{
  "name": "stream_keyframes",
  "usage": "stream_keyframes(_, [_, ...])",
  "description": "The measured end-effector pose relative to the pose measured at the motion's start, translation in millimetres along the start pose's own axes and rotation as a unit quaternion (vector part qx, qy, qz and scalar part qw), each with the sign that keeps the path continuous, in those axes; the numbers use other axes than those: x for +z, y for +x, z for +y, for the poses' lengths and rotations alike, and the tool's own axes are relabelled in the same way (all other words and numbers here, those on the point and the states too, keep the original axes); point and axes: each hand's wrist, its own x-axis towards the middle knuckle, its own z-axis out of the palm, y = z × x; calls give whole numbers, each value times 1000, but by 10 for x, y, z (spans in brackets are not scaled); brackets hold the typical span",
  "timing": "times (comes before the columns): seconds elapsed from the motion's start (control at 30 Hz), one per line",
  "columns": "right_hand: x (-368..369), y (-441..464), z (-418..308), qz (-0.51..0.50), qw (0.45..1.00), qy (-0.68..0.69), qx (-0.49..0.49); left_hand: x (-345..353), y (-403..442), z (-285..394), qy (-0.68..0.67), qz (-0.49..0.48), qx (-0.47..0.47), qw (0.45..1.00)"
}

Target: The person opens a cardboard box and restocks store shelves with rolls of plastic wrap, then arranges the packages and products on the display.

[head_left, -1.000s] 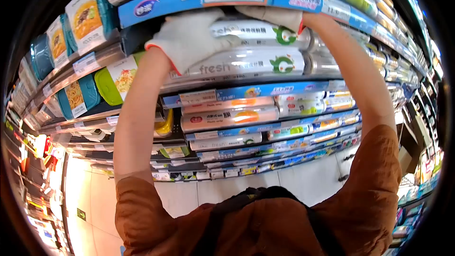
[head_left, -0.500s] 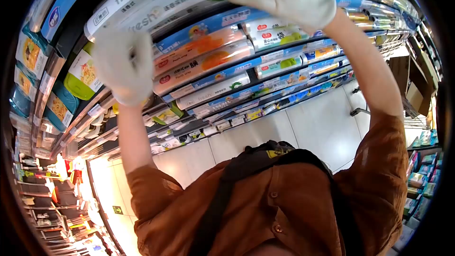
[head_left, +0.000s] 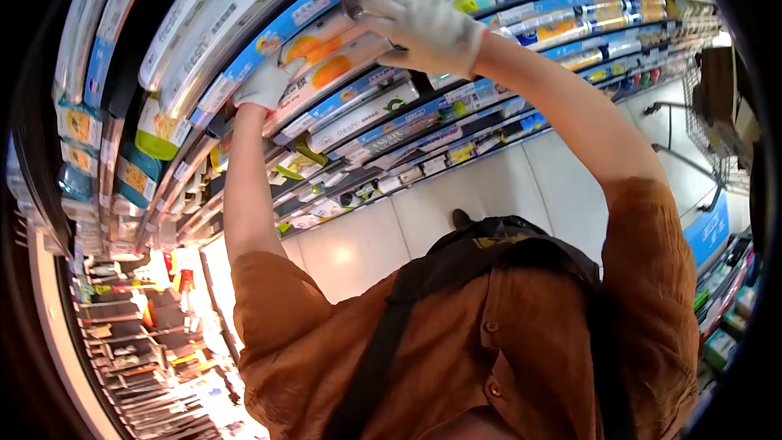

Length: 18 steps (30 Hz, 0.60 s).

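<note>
Both my hands wear white gloves and reach into a shelf row of orange-printed cling film packs (head_left: pixel 332 70). At the left end of these packs, my left hand (head_left: pixel 265 87) touches them, its fingers partly hidden against the packaging. My right hand (head_left: pixel 430 28) lies over their right end with fingers stretched out and spread. Large clear "fresh" rolls (head_left: pixel 236 20) lie on the shelf above. A white "fresh" roll (head_left: pixel 366 118) lies on the shelf below.
Blue price strips (head_left: pixel 314 4) run along the shelf edges. Green-lidded food containers (head_left: pixel 156 126) stand to the left. A wire cart (head_left: pixel 709 143) with cardboard boxes (head_left: pixel 721 90) is on the right, on the tiled floor (head_left: pixel 497 187).
My left hand has gone from in front of the upper shelf to the left end of the orange packs. My right hand has come down from the upper rolls to their right end.
</note>
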Motion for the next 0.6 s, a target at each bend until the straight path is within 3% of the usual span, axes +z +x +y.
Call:
stream_keyframes(0.03, [92, 61, -39, -4, 999, -44, 14, 203, 194, -379, 6, 43, 49, 998])
stream_keyframes(0.13, [313, 299, -164, -19, 997, -65, 44, 51, 36, 12, 12, 1, 55, 998])
stream_keyframes(0.17, [360, 363, -194, -47, 996, -46, 61, 59, 16, 62, 43, 13, 63, 997])
stream_keyframes(0.27, [430, 582, -166, -103, 986, 47, 121, 145, 38, -54, -31, 15, 124, 992])
stream_keyframes(0.33, [563, 717, -35, -103, 967, 159, 170, 90, -13, 24, -64, -29, 128, 989])
stream_keyframes(0.5, [829, 1007, 153, -197, 957, 109, 183, -21, 71, -125, -98, -63, 125, 985])
stream_keyframes(0.6, [997, 1075, 216, -145, 957, 134, 213, -49, 267, -384, -64, 12, 77, 995])
